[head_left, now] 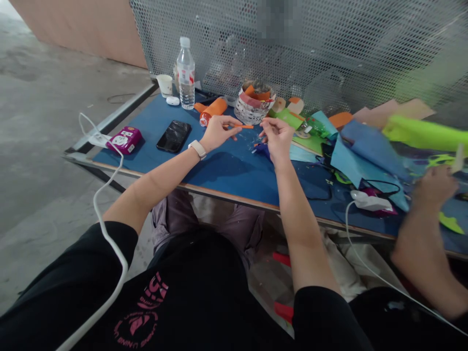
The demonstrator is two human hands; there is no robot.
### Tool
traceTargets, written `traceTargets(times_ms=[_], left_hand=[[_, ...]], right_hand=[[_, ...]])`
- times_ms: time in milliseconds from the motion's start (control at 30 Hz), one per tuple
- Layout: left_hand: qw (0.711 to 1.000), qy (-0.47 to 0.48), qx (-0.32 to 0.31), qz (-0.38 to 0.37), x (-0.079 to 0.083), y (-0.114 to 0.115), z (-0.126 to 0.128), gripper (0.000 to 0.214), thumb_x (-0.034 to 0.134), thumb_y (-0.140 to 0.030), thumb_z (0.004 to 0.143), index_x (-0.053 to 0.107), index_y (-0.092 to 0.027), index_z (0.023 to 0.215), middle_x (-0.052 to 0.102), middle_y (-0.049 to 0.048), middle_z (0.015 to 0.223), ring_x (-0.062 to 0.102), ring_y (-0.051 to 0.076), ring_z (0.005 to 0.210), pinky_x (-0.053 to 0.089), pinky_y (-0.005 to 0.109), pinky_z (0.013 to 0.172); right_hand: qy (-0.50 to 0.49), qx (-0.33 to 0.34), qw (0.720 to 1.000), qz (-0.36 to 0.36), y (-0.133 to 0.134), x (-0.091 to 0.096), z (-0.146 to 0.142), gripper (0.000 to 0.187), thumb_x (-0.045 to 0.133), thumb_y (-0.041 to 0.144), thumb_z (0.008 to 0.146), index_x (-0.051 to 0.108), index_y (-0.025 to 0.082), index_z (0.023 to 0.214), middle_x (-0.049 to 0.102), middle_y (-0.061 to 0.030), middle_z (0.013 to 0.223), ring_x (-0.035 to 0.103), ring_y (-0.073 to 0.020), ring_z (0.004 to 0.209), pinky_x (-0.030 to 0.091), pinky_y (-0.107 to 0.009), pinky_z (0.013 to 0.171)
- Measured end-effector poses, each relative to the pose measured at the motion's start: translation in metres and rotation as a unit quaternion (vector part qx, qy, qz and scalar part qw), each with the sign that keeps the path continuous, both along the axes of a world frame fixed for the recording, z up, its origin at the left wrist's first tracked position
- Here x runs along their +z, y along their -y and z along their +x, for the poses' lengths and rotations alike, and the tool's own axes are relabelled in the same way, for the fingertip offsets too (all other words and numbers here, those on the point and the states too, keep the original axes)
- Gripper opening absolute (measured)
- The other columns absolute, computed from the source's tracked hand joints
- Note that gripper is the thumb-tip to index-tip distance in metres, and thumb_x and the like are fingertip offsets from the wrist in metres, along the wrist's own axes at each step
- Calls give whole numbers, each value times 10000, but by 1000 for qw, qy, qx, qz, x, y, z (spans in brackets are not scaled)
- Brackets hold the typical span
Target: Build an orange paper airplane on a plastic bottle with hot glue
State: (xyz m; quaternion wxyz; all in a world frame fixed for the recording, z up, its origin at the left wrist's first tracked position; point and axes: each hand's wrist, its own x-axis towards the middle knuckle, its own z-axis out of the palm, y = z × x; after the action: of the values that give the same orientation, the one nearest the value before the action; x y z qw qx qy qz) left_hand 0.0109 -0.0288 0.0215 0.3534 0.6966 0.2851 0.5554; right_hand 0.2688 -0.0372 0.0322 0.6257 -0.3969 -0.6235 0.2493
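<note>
My left hand point(219, 132), with a pale band at the wrist, pinches a thin orange strip point(247, 126) above the blue tabletop. The strip's free end points toward my right hand point(279, 140), a short gap away. My right thumb and fingertips are pressed together; anything between them is too small to make out. Below that hand lies a dark blue piece point(262, 150) with small scraps around it. A round container wrapped in printed paper point(252, 112), with orange pieces inside, stands just behind both hands. Orange rolled material point(215, 108) lies behind my left hand.
On the left are a black phone point(174, 136), a purple power adapter point(126, 140), a water bottle point(186, 78) and a paper cup point(165, 86). Coloured sheets point(351, 156) pile up on the right, near another person's hand point(437, 187). A perforated metal panel point(219, 29) rises behind.
</note>
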Motion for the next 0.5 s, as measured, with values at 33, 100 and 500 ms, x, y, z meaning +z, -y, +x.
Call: traceTargets(times_ms=[33,100,500], left_hand=[[1000,0,1,0,0,0,0,169,974,-283,1009,922,-176,1129,921,95,981,852,168,675,652,263,623],[1000,-1,2,-3,1,0,0,191,986,-310,1011,919,-180,1134,923,96,995,848,161,678,652,259,625],[1000,-1,2,-6,-1,-2,0,147,961,-232,1018,927,-174,1149,922,100,1019,845,164,703,637,254,629]], right_hand=[[0,-2,1000,-3,1,1,-1,838,909,1091,760,918,319,1086,877,-95,1042,763,-226,682,611,-370,518],[-1,-5,1000,-9,3,2,-2,852,895,1102,760,915,322,1103,885,-99,1068,762,-224,687,617,-370,522],[24,7,1000,9,9,0,-8,759,991,1026,732,917,307,964,734,-24,690,697,-223,554,612,-390,485]])
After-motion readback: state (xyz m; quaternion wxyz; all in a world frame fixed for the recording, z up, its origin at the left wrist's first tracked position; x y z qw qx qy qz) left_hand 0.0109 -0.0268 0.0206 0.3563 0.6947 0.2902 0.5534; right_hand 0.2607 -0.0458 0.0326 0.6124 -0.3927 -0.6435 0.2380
